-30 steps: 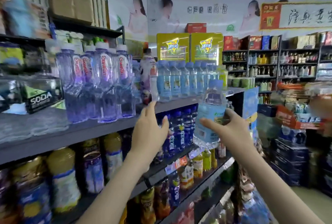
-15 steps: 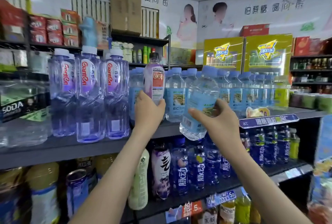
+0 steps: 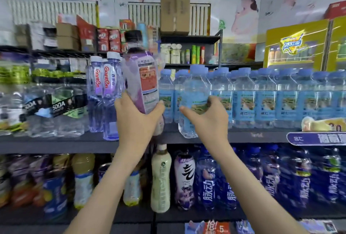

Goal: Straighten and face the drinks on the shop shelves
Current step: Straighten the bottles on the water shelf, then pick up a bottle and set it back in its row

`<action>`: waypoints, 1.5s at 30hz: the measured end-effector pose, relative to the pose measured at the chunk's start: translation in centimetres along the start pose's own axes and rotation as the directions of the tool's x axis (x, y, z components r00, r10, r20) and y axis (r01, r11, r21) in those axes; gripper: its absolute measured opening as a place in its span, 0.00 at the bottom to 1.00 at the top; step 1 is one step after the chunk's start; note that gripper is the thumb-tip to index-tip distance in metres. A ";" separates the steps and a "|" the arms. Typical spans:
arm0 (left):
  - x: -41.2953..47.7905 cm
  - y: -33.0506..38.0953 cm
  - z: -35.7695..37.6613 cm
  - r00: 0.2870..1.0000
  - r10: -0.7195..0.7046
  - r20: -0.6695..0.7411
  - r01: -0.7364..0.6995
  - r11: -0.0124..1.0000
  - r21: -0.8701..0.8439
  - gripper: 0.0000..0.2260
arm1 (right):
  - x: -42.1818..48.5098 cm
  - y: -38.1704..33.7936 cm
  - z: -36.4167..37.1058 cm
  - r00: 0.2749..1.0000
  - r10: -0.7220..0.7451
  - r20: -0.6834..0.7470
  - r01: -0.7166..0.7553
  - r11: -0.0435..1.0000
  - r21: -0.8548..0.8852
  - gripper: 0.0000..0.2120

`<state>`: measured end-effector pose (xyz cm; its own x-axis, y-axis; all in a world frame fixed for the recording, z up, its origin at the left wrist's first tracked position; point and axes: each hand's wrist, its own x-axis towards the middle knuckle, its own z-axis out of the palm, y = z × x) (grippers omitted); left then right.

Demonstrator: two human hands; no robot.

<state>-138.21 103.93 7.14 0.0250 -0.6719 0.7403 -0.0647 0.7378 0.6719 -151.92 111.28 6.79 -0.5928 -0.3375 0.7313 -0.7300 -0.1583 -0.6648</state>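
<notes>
Two hands, one bottle each, at the shelf [image 3: 56,144]

Left hand [image 3: 136,121]: fingers and thumb curled round the lower half of a purple bottle [image 3: 140,76] with a dark cap. The bottle is raised in front of the shelf and leans to the left, its printed back label toward the camera; its base is hidden behind the hand. Right hand [image 3: 210,121]: fingers wrapped round the right side of a blue-capped water bottle [image 3: 193,93], thumb stretched to the left across its front. This bottle tilts slightly, its base at the front edge of the shelf; whether it touches the board cannot be told. Just behind and to the right stands the row of matching water bottles [image 3: 265,100], upright, labels forward. Left of the purple bottle stand Ganten bottles [image 3: 104,91], then wrapped soda packs [image 3: 56,108]. On the lower shelf [image 3: 206,217]: a cream bottle [image 3: 161,177] and dark blue bottles [image 3: 207,187]
</notes>
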 end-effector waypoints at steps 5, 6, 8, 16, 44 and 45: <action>0.1 -0.3 -2.4 0.995 -0.070 0.064 0.068 0.997 0.036 0.35 | 1.2 0.0 3.6 0.998 -0.062 0.000 0.061 0.978 -0.201 0.33; 0.0 -0.5 -2.5 0.994 -0.081 0.078 0.078 0.996 0.043 0.37 | 1.3 0.3 4.2 0.996 -0.092 -0.007 0.087 0.965 -0.246 0.35; 0.0 -1.1 -2.6 0.993 -0.084 0.088 0.081 0.996 0.041 0.34 | 1.3 0.7 5.2 0.988 -0.152 -0.033 0.129 0.920 -0.371 0.41; 0.2 -2.8 -1.9 0.968 -0.150 0.199 0.175 0.978 -0.112 0.19 | 1.5 2.0 6.7 0.901 -0.406 -0.153 0.194 0.691 -0.697 0.36; -13.0 -14.9 -28.8 0.611 -0.660 0.438 0.690 0.715 0.113 0.21 | -24.7 -5.8 18.1 0.251 -0.159 0.955 -0.811 0.504 0.297 0.22; -12.9 -15.9 -31.0 0.637 -0.663 0.393 0.668 0.729 0.148 0.22 | -25.9 -7.2 19.8 0.218 -0.168 0.961 -0.795 0.540 0.275 0.23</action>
<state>-106.59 102.86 -12.27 -0.3336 -0.9426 0.0159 -0.1779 0.0795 0.9808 -124.59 102.73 -10.40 0.3200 -0.9392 0.1248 0.1709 -0.0723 -0.9826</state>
